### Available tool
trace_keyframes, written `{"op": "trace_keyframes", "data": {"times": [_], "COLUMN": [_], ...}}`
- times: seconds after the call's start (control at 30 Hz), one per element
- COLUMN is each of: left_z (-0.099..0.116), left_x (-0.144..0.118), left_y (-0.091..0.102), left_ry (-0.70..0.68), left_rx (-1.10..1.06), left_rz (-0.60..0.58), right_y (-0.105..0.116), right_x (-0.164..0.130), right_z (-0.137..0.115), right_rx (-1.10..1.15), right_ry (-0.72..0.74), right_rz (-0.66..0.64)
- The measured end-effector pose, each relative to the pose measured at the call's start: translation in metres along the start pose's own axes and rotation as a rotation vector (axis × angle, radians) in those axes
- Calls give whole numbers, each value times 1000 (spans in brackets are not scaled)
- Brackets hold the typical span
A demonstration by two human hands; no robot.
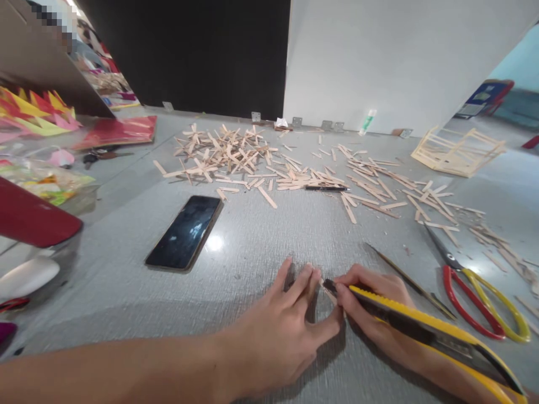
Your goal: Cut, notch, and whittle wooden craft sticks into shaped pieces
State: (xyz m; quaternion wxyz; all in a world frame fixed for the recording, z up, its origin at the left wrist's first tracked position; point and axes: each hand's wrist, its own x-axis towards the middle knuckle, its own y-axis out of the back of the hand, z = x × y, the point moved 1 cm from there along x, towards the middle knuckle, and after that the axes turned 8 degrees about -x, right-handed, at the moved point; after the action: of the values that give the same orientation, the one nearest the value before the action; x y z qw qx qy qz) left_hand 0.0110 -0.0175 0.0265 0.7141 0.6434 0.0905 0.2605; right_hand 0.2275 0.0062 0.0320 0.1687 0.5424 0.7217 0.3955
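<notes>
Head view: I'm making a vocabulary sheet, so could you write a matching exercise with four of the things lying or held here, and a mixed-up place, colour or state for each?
Things
1. Phone
2. Cutter knife
3. Scissors
4. Stick frame

Places, colours, states
A. Partly red, partly yellow
B. Far over on the right, pale and open-sided
C. Lying flat, dark face up
D. Held in the right hand

Right pairs: 1-C, 2-D, 3-A, 4-B
</notes>
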Motion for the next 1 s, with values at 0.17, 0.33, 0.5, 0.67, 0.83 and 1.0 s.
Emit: {"op": "trace_keyframes", "data": {"times": [0.17,0.33,0.5,0.67,0.83,1.0], "left_z": [0,0,0,0,0,-1], "left_x": [-1,-1,-1,0,0,0], "left_y": [-3,-3,-3,-2,1,-2], "left_ry": [7,4,13,13,9,9], "left_rx": [-15,-11,-22,-28,-28,-33], "left_rz": [-20,-9,-26,-14,-25,-19], "right_y": [0,0,0,1,3,2], "right_x": [-1,-2,1,1,1,1], "right_z": [0,2,0,-1,-4,-5], "right_rx": [12,16,14,-2,-22,-11], "right_ry": [-7,-32,-40,-7,8,5], "right_rz": [1,-1,-17,1,17,18]}}
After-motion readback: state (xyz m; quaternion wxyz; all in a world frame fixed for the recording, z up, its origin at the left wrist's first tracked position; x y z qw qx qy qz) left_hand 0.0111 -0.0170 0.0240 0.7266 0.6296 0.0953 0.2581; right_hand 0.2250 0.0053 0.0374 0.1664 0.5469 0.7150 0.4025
